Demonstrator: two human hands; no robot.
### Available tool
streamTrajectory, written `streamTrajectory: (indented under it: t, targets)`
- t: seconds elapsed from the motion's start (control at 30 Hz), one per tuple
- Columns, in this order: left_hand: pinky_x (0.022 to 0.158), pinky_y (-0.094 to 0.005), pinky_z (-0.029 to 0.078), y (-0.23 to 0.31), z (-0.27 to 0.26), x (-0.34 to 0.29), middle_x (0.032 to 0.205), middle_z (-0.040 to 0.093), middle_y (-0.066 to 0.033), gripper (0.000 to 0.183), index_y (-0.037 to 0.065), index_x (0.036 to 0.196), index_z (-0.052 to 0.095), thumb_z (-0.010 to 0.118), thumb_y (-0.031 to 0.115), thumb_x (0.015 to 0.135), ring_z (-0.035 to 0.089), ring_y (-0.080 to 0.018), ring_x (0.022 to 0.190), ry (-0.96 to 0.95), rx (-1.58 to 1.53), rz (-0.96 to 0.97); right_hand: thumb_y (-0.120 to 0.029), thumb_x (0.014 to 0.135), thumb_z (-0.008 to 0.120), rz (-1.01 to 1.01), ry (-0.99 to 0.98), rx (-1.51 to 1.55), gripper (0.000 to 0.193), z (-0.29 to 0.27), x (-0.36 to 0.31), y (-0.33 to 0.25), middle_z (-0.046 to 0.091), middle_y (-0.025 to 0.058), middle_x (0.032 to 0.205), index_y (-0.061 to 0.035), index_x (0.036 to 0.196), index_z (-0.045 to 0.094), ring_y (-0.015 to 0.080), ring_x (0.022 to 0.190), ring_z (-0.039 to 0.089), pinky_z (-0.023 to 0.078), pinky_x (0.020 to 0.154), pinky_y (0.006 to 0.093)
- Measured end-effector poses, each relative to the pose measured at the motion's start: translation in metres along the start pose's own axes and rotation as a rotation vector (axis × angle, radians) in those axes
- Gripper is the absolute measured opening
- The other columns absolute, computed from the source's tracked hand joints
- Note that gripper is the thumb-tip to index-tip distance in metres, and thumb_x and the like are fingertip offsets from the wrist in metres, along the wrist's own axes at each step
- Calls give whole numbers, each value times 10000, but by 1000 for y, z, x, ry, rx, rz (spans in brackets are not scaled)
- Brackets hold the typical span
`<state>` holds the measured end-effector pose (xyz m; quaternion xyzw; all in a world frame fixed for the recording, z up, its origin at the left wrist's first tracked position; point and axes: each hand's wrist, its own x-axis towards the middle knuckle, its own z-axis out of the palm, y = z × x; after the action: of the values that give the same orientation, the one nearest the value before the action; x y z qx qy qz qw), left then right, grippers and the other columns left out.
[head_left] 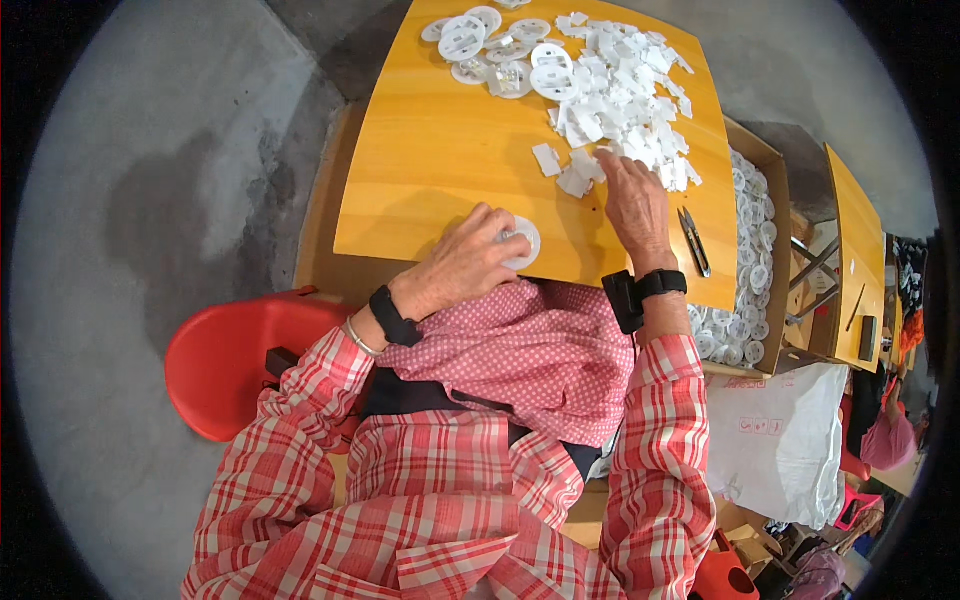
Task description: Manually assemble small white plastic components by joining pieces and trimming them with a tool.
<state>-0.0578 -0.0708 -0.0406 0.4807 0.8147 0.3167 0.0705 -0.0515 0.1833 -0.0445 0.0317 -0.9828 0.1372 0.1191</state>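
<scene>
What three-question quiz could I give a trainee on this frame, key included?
1. Which hand is on the white disc near the edge of the yellow table?
2. True or false: the snips lie to the left of the right hand.
3. What lies at the right hand's fingertips?

Key:
1. The left hand.
2. False; they lie to its right.
3. Loose, flat white pieces.

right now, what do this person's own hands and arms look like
The left hand and right hand are ungloved. Left, a black wristband and thin pale bangle; right, a black strap with a boxy black module. Both plaid sleeves are red and white.
</scene>
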Motion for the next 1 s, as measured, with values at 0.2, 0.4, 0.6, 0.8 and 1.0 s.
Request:
streamTrajectory:
  t: [0.2, 0.4, 0.6, 0.8, 1.0]
  targets:
    - [866, -360, 458, 4, -6, 1, 1113, 540, -77, 308, 59, 1038, 533, 700, 174, 807, 521, -236, 1059, 44, -895, -469, -115, 859, 572, 280, 292, 230, 144, -5, -25, 0, 655, 96, 832, -91, 981, 646, 262, 720, 616, 474, 657, 340]
    - [890, -381, 468, 19, -8, -14, 1271, 476, -104, 598, 59, 1321, 348, 622, 334, 866, 486, -230, 1169, 195, -1941, -411, -157, 911, 554, 492, 341, 654, 183, 4, -71, 5, 639, 125, 808, -19, 998, 637, 208, 736, 620, 480, 675, 302]
    - [827, -367, 495, 45, -14, -14, 1284, 462, -142, 812, 62, 1422, 231, 672, 368, 813, 518, -258, 1121, 72, -2015, -352, -96, 932, 488, 359, 312, 378, 159, 2, -80, 3, 610, 101, 995, -34, 1040, 586, 200, 887, 582, 454, 793, 291]
    - [780, -389, 553, 55, -13, -18, 1316, 437, -188, 762, 55, 1436, 182, 634, 246, 852, 549, -323, 1098, 77, -2050, -343, -69, 879, 529, 345, 298, 325, 118, 8, -82, 13, 605, 103, 941, -63, 979, 592, 285, 893, 578, 458, 768, 354]
    - [860, -428, 531, 54, -10, -20, 1362, 406, -164, 704, 72, 1433, 198, 610, 180, 872, 514, -296, 1165, 27, -2174, -280, -40, 845, 550, 348, 311, 195, 145, 5, -82, 10, 601, 110, 864, -70, 984, 576, 297, 842, 584, 470, 731, 375]
